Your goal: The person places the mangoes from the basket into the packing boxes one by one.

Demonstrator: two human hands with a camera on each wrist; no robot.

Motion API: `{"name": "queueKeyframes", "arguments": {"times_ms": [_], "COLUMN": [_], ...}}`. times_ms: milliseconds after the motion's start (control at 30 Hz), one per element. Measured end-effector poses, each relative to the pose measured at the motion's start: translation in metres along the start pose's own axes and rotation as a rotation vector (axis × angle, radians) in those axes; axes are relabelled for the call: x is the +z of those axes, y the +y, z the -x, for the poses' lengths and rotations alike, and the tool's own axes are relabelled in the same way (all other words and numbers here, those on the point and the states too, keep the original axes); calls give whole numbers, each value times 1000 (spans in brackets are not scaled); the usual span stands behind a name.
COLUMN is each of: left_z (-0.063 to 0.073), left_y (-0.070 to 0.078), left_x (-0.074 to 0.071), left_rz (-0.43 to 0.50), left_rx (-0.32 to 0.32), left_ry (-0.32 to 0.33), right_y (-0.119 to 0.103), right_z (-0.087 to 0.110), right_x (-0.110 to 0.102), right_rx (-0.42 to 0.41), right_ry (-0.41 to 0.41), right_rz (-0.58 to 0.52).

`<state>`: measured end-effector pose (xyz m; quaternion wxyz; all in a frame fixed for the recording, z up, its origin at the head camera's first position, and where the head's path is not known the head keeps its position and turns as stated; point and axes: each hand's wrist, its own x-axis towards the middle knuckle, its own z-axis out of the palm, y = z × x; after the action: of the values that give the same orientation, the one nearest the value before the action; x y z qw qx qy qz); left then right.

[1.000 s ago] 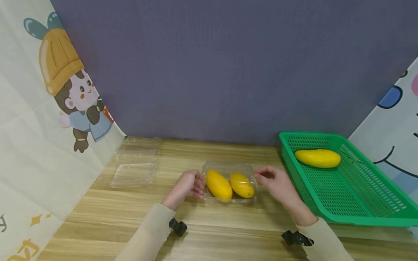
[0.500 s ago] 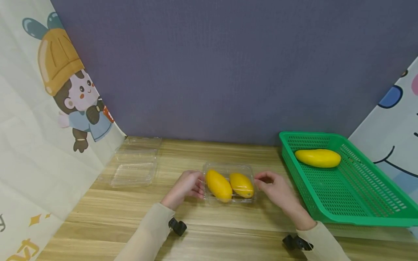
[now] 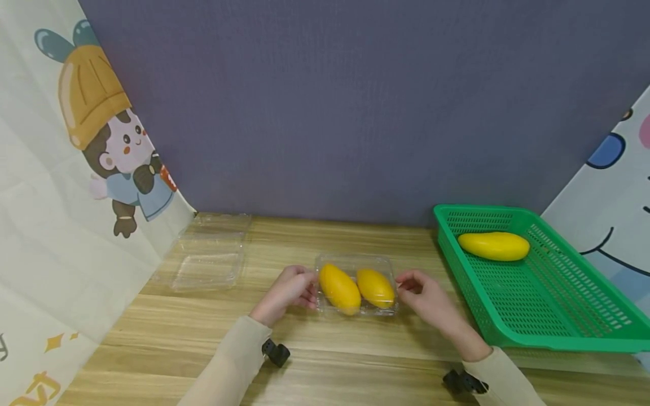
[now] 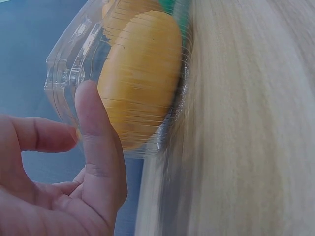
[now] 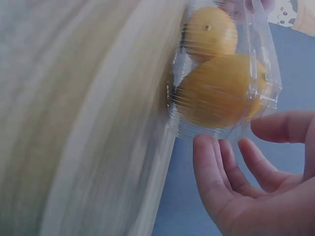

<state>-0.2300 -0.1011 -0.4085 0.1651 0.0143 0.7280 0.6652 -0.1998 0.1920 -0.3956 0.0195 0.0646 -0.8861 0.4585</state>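
A clear plastic clamshell box stands on the wooden table with its lid over two yellow mangoes. The larger mango lies left of the smaller mango. At the box's left side, my left hand pinches the rim between thumb and index finger; the thumb lies along the wall in the left wrist view. My right hand is at the right side. Its index fingertip touches the rim in the right wrist view, while the other fingers are loosely bent and spread.
A green basket at the right holds another yellow mango. More clear plastic packaging lies at the back left of the wooden table. A dark panel rises behind it.
My right hand has moved slightly downward beside the box. My left hand, the box and the mangoes are nearly where they were.
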Motion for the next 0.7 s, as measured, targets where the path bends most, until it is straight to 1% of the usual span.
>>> {"name": "queueKeyframes", "arguments": {"times_ms": [67, 200, 333, 467, 600, 700], "left_z": [0, 1, 1, 1, 1, 1], "left_y": [0, 1, 2, 2, 2, 1], "left_x": [0, 1, 1, 0, 0, 0], "left_rz": [-4, -11, -19, -28, -34, -34], "left_rx": [-4, -15, -16, -13, -13, -15], "left_ry": [3, 14, 20, 22, 22, 21], "right_y": [0, 0, -2, -4, -1, 3], "right_z": [2, 4, 9, 12, 15, 15], "right_x": [1, 1, 0, -3, -6, -6], "right_rx": [20, 81, 143, 210, 252, 269], "right_ry": [-22, -59, -125, -213, -320, -394], "right_rz": [-27, -115, -232, -323, -350, -371]}}
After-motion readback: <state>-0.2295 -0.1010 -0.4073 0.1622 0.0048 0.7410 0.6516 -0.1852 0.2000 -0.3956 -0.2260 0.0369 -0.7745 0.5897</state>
